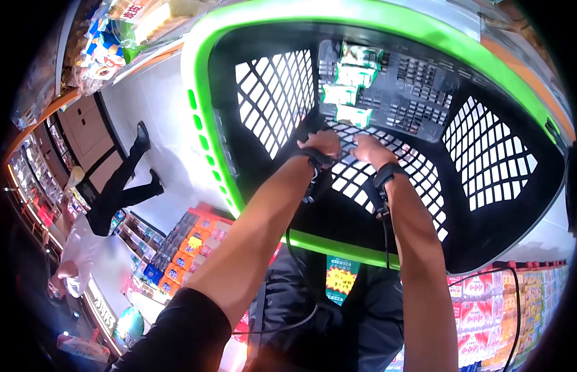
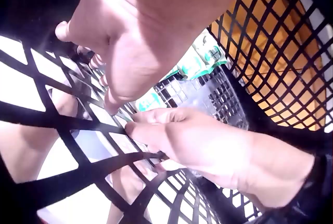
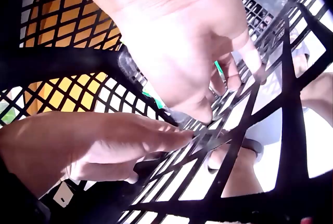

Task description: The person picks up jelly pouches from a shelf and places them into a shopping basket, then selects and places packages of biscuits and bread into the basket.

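Observation:
Both hands reach down inside a large black mesh basket (image 1: pixel 487 242) with a bright green rim (image 1: pixel 198 62). The left hand (image 1: pixel 325 144) bends its fingers loosely downward, fingertips right at the mesh floor (image 1: pixel 356 186). Beside it, a short gap apart, the right hand (image 1: pixel 372 152) points its relaxed fingers at the same mesh. Neither hand shows anything in its grasp. In the left wrist view the right hand (image 2: pixel 208 141) lies low, facing the left hand (image 2: pixel 130 42). Just beyond the fingers, several green-and-white packets (image 1: pixel 355 75) lie in a column on a grey plastic grid (image 1: pixel 418 93).
Wrist straps with cables (image 1: pixel 387 235) hang from both arms. Packaged goods stand stacked at the left (image 1: pixel 189 248) and right (image 1: pixel 487 310). A yellow-and-green price sign (image 1: pixel 342 280) sits below the rim. Another person in dark trousers (image 1: pixel 115 192) is at the left. Shelf goods (image 1: pixel 109 56) fill the upper left.

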The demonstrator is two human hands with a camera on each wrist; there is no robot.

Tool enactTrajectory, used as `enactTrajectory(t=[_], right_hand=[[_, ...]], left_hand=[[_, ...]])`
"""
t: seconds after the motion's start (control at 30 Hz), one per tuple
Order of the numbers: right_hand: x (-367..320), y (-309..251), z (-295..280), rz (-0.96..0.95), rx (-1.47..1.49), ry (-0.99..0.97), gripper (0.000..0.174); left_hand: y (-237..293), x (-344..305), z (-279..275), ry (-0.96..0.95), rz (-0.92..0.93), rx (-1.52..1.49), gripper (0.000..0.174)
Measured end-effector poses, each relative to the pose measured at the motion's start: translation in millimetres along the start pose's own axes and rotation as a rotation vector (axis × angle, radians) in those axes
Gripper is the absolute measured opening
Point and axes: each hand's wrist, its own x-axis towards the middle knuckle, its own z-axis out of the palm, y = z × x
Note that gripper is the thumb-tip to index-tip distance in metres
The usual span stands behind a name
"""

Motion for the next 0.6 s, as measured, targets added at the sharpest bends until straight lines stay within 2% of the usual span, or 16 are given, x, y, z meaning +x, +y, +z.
enactTrajectory(t=[0.03, 0.07, 0.1, 0.2, 0.27, 0.3, 0.33, 0.43, 0.47, 0.5, 0.57, 0.6], right_hand=[[-5, -1, -3, -0.014, 0.009, 0.006, 0.057], [-8, 0, -4, -0.013, 0.010, -0.010, 0.057], [-8, 2, -2, -0.014, 0.011, -0.014, 0.057], [9, 21, 18, -0.028, -0.017, 0.005, 0.053], [11, 29, 32, -0.031, -0.025, 0.008, 0.050], [13, 34, 38, -0.035, -0.030, 0.034, 0.050], [14, 40, 48, -0.052, -0.033, 0.097, 0.048], [4, 41, 65, -0.069, 0.013, 0.207, 0.041], [-13, 34, 63, -0.096, -0.013, 0.278, 0.034], [-16, 31, 66, -0.120, -0.198, 0.364, 0.030], [-75, -7, 27, -0.145, -0.113, 0.465, 0.025], [-110, -21, 12, -0.268, -0.006, 0.691, 0.021]], left_hand=[[-6, 10, 1, -0.044, 0.039, -0.014, 0.053], [-19, 25, 10, 0.059, 0.419, 0.345, 0.033], [-27, 29, 14, 0.175, 0.803, 0.709, 0.021], [-28, 33, 32, 0.122, 0.678, 0.588, 0.028], [-23, 25, 40, -0.011, 0.401, 0.182, 0.040], [-21, 21, 44, -0.014, 0.367, 0.101, 0.047], [-26, 27, 57, 0.046, 0.355, 0.033, 0.050], [-50, 57, 90, 0.232, 0.471, -0.042, 0.057], [-55, 71, 96, 0.235, 0.438, 0.052, 0.054], [-38, 40, 78, 0.377, 0.412, 0.037, 0.044], [-2, -29, 39, 0.660, 0.349, -0.007, 0.025], [13, -76, 23, 0.836, 0.501, -0.155, 0.020]])
